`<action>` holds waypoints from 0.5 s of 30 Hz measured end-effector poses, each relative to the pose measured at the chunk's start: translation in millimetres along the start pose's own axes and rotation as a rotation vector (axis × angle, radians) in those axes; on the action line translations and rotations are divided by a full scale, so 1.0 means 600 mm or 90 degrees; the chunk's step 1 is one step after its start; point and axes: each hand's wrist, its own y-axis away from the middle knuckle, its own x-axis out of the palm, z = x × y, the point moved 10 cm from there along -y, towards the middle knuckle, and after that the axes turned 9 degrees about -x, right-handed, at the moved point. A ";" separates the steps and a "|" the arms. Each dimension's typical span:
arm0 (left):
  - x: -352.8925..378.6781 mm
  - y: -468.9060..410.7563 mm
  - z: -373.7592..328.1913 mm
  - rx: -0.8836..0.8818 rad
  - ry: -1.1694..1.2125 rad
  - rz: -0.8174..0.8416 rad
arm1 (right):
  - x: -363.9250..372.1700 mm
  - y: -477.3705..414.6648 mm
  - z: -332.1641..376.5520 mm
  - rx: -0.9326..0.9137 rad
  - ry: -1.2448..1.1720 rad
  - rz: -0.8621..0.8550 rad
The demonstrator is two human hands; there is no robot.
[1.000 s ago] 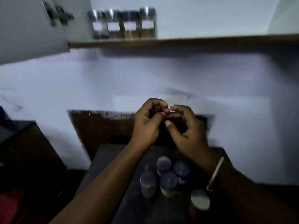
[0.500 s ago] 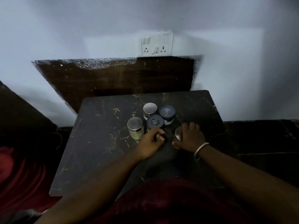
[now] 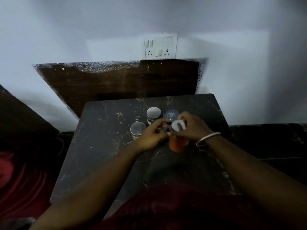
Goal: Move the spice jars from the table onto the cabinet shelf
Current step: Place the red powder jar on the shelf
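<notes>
On the dark marble-patterned table (image 3: 106,156) stands a small group of spice jars. My right hand (image 3: 192,128) grips a jar of orange-red spice (image 3: 178,144) by its silver lid, lifted and tilted slightly above the tabletop. Beside it, my left hand (image 3: 152,135) rests with fingers curled against the jar's left side, partly covering a dark-lidded jar (image 3: 157,121). Three more jars stand upright: a silver-lidded one with greenish contents (image 3: 137,129), a silver-lidded one (image 3: 153,113) behind it, and a blue-lidded one (image 3: 171,113). The cabinet shelf is out of view.
A white wall (image 3: 83,30) with a switch and socket plate (image 3: 160,46) rises behind the table, above a dark wooden panel (image 3: 119,80). A dark piece of furniture (image 3: 21,120) stands at the left, and red cloth (image 3: 20,176) lies below it.
My view dropped from the shelf to the table. My right hand closed on the orange-red jar and raised it off the tabletop; my left hand moved in against it.
</notes>
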 end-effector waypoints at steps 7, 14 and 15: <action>-0.061 0.061 -0.215 0.194 0.141 -0.052 | -0.204 0.005 0.234 -0.188 -0.238 -0.180; -0.065 0.110 -0.306 0.154 0.600 0.093 | -0.259 0.057 0.321 -0.343 -0.574 -0.280; -0.061 0.114 -0.311 0.145 0.619 0.101 | -0.252 0.060 0.326 -0.354 -0.587 -0.275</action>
